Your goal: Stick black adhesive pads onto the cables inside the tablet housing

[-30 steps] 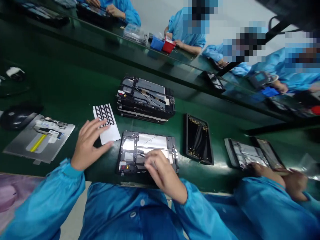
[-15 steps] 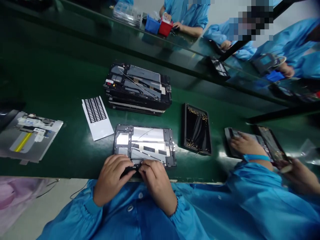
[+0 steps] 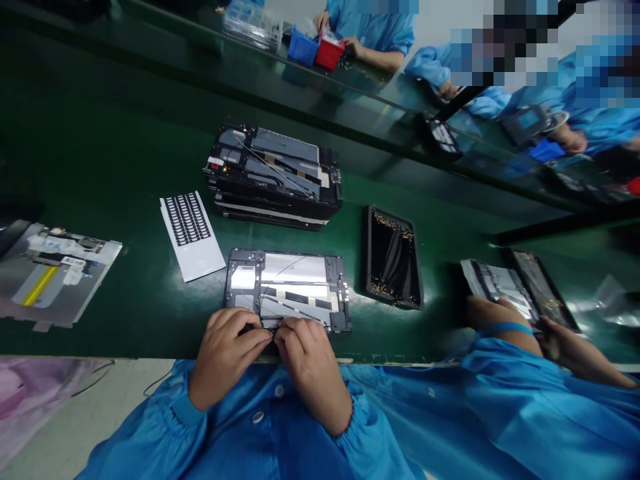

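At centre frame, the device chassis point(image 3: 296, 270) is laid lengthwise left to right; its lower edge is reached equally by left hand point(image 3: 227, 357) and right hand point(image 3: 314, 373), both pinched closed, anything held unseen.

Device frame point(image 3: 295, 270) lower centre on bench point(image 3: 135, 293); left hand point(image 3: 227, 357) and right hand point(image 3: 310, 370) side by side at its near edge. Frame stack point(image 3: 275, 177) behind it, label sheet point(image 3: 193, 237) left, tray point(image 3: 367, 257) right with small parts point(image 3: 385, 288) inside. Panel point(image 3: 65, 280) far left. Two bins point(image 3: 323, 55) adjacent, top centre.
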`<action>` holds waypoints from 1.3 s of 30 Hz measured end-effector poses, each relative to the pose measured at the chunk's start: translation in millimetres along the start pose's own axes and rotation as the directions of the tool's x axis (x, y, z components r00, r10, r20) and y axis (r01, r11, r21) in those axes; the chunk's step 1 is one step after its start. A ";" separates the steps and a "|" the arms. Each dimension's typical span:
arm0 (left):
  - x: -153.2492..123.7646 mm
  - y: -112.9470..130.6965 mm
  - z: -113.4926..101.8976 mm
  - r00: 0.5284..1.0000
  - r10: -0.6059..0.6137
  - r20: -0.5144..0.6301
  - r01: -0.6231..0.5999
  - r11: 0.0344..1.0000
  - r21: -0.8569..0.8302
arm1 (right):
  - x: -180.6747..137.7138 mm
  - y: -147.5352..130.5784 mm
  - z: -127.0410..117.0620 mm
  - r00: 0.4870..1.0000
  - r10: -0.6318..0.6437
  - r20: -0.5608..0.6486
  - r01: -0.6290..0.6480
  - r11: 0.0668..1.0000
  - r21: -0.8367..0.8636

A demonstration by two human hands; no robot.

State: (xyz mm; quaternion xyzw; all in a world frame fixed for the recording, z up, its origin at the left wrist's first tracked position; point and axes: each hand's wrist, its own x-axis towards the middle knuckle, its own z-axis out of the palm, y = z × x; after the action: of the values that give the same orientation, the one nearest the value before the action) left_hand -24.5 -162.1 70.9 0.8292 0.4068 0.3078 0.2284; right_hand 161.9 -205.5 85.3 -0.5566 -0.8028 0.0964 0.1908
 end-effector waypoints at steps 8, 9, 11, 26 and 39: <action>2.7 6.3 0.5 0.998 -0.064 0.029 0.064 0.998 0.027 | -9.0 11.6 2.0 0.991 0.030 -0.128 0.009 0.955 0.295; 2.9 6.9 1.1 0.997 -0.073 0.021 0.072 0.997 0.029 | -10.6 12.5 2.3 0.988 0.046 -0.149 0.005 0.947 0.322; 3.2 7.9 2.4 0.996 -0.084 0.003 0.084 0.996 0.035 | -13.3 13.0 3.2 0.983 0.072 -0.172 -0.007 0.937 0.349; 7.5 11.4 4.3 0.995 -0.102 0.005 0.101 0.991 0.090 | -7.9 9.6 3.2 0.983 0.114 -0.142 -0.064 0.946 0.318; 5.8 4.7 1.8 0.997 -0.058 0.043 0.055 0.996 0.077 | -16.8 15.8 11.1 0.980 0.045 -0.193 0.016 0.953 0.302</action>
State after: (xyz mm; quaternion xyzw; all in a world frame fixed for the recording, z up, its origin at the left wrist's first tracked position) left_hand -18.0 -160.3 74.5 0.8322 0.4362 0.2669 0.2144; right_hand 176.0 -214.8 66.0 -0.5337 -0.7515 0.1634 0.3517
